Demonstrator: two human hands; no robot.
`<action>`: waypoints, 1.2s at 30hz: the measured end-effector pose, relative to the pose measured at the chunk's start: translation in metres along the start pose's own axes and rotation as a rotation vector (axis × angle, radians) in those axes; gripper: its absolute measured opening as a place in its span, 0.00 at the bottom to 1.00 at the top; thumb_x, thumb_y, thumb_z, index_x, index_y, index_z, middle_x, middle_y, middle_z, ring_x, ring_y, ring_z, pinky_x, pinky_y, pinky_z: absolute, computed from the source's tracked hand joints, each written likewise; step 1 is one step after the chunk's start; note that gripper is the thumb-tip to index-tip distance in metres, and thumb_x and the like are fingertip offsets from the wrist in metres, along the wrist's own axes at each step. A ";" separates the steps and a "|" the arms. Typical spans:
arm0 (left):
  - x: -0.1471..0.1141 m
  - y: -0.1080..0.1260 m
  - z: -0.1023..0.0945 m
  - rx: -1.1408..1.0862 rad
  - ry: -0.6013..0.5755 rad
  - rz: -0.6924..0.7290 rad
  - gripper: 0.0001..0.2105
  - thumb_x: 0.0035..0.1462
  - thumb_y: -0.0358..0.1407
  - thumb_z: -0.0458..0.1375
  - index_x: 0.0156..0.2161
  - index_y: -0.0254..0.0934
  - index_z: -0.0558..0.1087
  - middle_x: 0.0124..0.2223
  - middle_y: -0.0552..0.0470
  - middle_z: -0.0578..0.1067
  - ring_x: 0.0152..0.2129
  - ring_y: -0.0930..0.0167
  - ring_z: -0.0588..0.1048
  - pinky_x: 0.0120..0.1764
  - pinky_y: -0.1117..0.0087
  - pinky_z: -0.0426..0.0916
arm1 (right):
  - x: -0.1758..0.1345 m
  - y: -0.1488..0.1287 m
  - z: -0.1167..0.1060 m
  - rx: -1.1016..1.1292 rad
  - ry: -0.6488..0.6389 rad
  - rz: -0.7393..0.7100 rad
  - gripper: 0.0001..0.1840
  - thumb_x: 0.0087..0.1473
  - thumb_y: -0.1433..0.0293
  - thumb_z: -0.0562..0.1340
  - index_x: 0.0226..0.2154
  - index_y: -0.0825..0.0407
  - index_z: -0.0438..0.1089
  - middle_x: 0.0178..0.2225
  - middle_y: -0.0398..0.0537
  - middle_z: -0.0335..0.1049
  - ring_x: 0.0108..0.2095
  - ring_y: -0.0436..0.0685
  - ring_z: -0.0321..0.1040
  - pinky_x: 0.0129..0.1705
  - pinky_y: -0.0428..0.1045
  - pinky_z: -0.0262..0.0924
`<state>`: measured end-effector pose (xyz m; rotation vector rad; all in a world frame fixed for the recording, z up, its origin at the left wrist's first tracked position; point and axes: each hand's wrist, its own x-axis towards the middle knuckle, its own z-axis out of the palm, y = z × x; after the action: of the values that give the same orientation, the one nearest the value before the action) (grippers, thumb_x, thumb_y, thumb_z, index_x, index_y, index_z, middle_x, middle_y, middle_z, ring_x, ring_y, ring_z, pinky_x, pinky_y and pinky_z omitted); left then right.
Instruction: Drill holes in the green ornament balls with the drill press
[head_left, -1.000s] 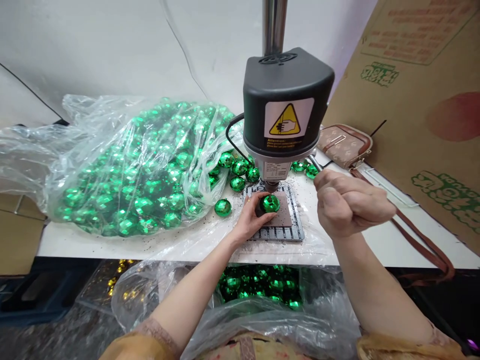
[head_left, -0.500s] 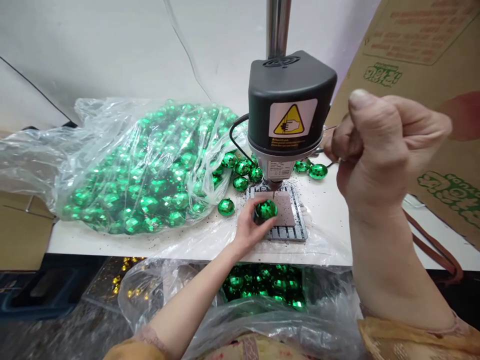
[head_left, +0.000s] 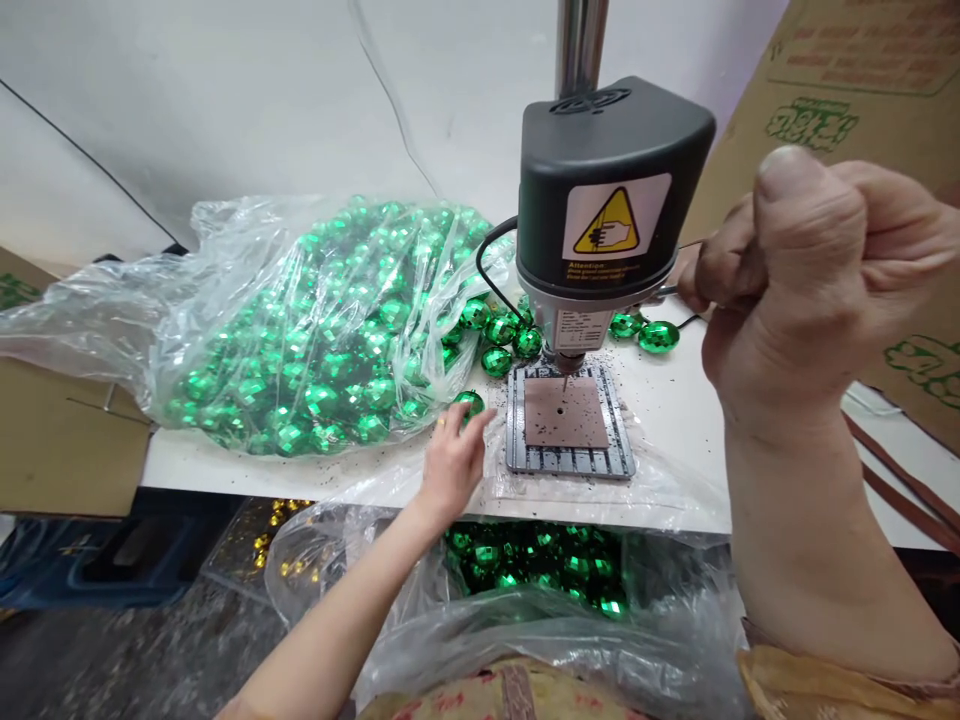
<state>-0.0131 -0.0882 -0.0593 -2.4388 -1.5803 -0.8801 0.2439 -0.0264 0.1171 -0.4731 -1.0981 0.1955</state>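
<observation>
My left hand reaches to a shiny green mirrored ball on the white table, fingers stretched out and thumb apart. Its fingertips are at the ball's near side; whether they touch it I cannot tell. My right hand, raised at the right, is closed round the lever of a small black drill press. Below the drill bit, a brown square board with a small dark hole lies bare on the slotted metal base.
A clear plastic bag full of green balls fills the table's left side. Several loose balls lie behind the base, among dark shavings. Below the table edge, more green balls sit in an open plastic bag. A cardboard box stands at right.
The green ball my left hand held over the board is gone from there. That hand has moved left to another ball on the table. My right hand stays on the lever; the view has shifted slightly.
</observation>
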 end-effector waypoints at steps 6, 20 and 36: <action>0.047 -0.035 0.009 -0.090 -0.282 -0.010 0.15 0.58 0.27 0.59 0.49 0.40 0.74 0.50 0.42 0.73 0.49 0.58 0.73 0.51 0.54 0.70 | -0.001 -0.001 -0.001 0.023 -0.021 0.008 0.23 0.56 0.71 0.63 0.14 0.50 0.56 0.11 0.35 0.52 0.13 0.44 0.48 0.17 0.49 0.43; 0.070 0.038 0.034 -1.435 -0.181 -0.705 0.29 0.51 0.54 0.67 0.52 0.38 0.74 0.43 0.47 0.79 0.33 0.69 0.79 0.32 0.70 0.74 | -0.005 -0.010 0.002 -0.028 -0.050 0.068 0.28 0.59 0.70 0.61 0.15 0.52 0.47 0.16 0.36 0.43 0.18 0.41 0.49 0.21 0.45 0.46; 0.071 0.033 0.059 -0.960 -0.187 -0.309 0.25 0.50 0.39 0.71 0.53 0.38 0.72 0.51 0.46 0.76 0.42 0.67 0.76 0.43 0.67 0.72 | -0.004 -0.015 0.004 -0.156 -0.050 0.070 0.30 0.58 0.59 0.63 0.16 0.50 0.46 0.16 0.37 0.46 0.16 0.44 0.46 0.21 0.49 0.47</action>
<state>0.0605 -0.0238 -0.0639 -2.9428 -1.9416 -1.8696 0.2375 -0.0401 0.1223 -0.6496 -1.1516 0.1842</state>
